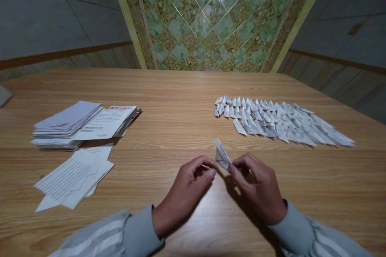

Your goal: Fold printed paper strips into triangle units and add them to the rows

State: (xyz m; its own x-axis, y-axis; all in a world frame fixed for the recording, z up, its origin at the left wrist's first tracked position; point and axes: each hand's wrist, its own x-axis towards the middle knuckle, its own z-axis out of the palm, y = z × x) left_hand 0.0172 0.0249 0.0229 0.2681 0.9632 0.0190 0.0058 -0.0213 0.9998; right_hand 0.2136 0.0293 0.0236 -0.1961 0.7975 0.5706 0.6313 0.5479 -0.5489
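Observation:
A small folded paper piece (223,156) with printed text is held above the table, pinched between the thumb and fingers of my right hand (256,186). It points up and to the left. Just left of it is my left hand (188,190), fingers curled and thumb tip close to the index finger in a loose pinch. No paper shows between those tips; the index fingertip is very near the folded piece, and I cannot tell if they touch. Farther back on the right, several rows of similar folded paper pieces (271,122) stand packed together.
A wooden table (169,108) spans the view. On its left lies a stack of paper sheets (68,118), with a few loose printed sheets (75,176) in front. A pale object (4,95) shows at the far left edge. Behind the table rises a tiled wall (202,24).

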